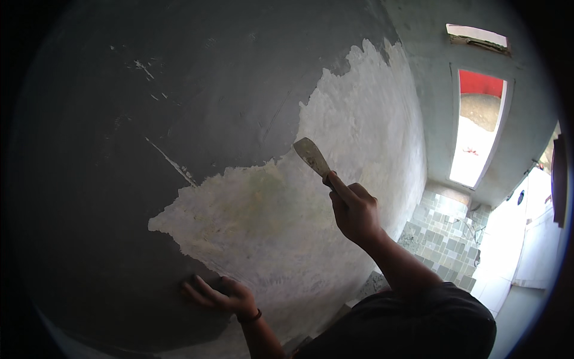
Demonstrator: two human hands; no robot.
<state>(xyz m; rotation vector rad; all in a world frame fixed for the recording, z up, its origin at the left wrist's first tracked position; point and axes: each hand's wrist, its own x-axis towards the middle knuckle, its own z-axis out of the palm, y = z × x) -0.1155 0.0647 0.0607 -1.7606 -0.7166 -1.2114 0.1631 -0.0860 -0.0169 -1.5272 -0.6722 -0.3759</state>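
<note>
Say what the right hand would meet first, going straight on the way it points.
With the scraper leading, the right hand would probably meet the ragged edge of the dark grey coating first, up and to the left; whether the scraper touches it is unclear.

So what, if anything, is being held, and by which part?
The right hand holds a scraper by its handle; the left hand looks empty.

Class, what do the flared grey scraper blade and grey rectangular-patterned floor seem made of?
Flared grey scraper blade: probably steel, dull, stained, from its thin, flat shape.
Grey rectangular-patterned floor: likely ceramic tile, from its grid; finish unclear.
</note>
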